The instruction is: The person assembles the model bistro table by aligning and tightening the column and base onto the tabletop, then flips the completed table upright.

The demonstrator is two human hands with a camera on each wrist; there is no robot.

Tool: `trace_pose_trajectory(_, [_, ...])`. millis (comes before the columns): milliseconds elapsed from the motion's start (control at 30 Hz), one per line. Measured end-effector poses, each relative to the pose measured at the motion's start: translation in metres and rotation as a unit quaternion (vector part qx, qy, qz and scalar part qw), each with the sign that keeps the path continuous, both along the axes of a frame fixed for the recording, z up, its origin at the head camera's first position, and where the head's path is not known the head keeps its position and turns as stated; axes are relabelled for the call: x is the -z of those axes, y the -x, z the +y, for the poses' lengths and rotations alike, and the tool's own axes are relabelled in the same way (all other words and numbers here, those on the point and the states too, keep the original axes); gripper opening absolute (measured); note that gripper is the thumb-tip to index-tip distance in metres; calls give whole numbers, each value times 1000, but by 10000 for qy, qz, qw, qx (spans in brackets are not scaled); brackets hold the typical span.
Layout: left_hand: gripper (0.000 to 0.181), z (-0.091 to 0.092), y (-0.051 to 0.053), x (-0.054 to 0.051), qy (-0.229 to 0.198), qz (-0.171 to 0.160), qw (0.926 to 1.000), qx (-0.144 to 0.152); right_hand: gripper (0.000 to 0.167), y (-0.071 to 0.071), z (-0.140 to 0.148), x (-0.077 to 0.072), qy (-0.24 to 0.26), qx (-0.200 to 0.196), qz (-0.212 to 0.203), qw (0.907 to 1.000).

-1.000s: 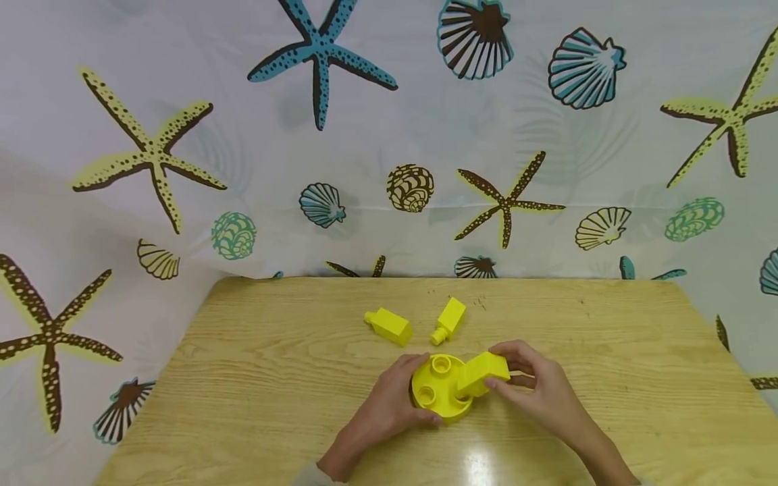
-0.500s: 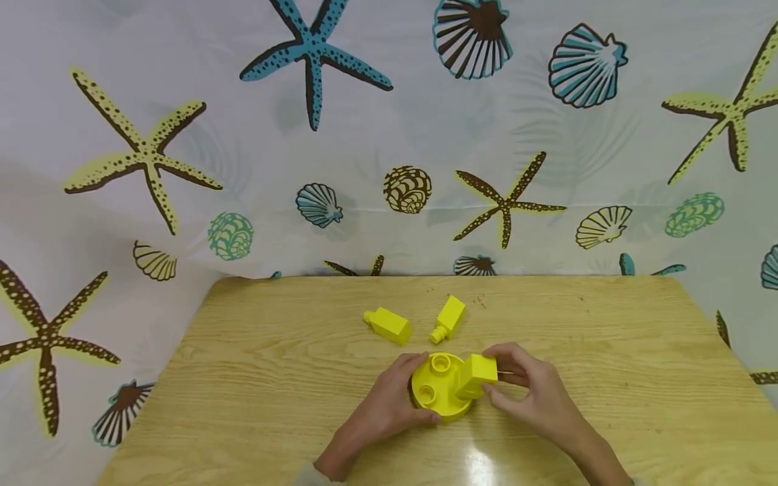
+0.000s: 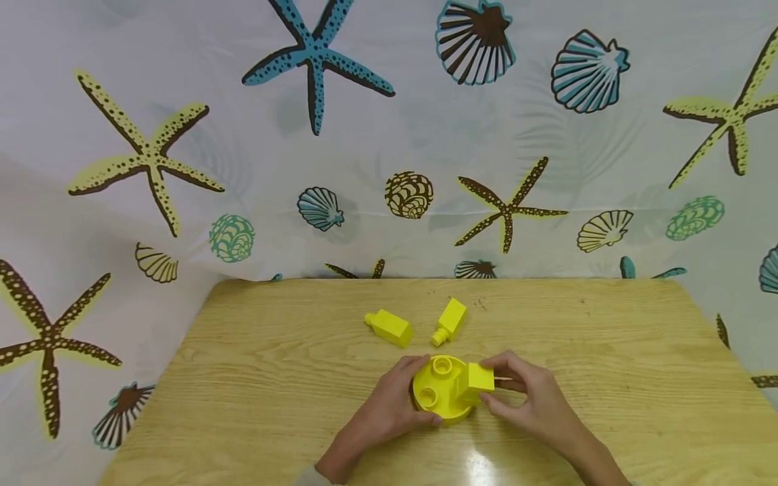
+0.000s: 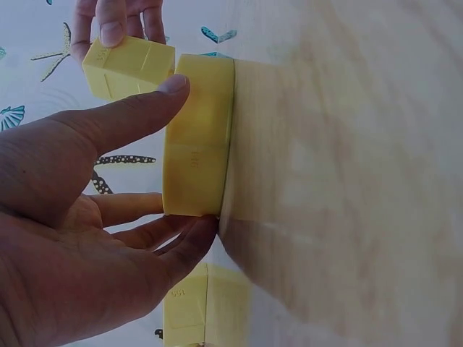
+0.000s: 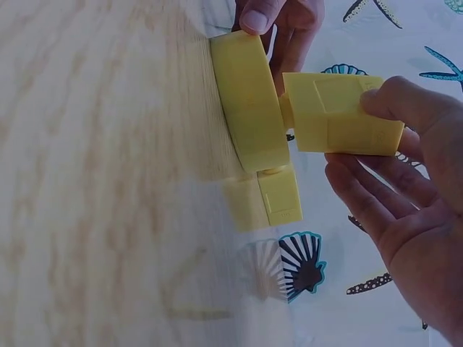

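One block, pinched by the right hand, stands nearly upright over the right side of the base the left hand grips.

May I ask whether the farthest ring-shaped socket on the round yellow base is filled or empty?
Empty: the head view shows the farthest socket as an open ring.

The right hand holds a yellow block, thumb on one face and fingers on another, its narrow neck at the upper side of a yellow round base resting on the wooden tabletop. The left hand touches the base's side. Past the base, toward the tabletop's far edge, lies a second block; beyond that edge hangs shell-and-starfish-patterned cloth
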State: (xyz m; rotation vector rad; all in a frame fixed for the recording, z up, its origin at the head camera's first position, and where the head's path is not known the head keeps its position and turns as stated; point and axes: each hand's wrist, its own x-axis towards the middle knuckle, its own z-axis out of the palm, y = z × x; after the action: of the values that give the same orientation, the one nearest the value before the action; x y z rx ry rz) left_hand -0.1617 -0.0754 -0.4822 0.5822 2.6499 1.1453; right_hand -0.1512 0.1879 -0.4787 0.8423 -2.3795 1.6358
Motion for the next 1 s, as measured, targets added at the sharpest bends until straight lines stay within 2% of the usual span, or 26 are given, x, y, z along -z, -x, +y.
trace_pose_trajectory(500, [99, -6, -2, 7, -12, 69, 9999, 97, 37, -4, -4, 6, -234, 89, 63, 9997])
trace_pose_trajectory(1000, [97, -8, -3, 7, -33, 49, 9999, 95, 39, -6, -6, 1, -310, 45, 228, 9992])
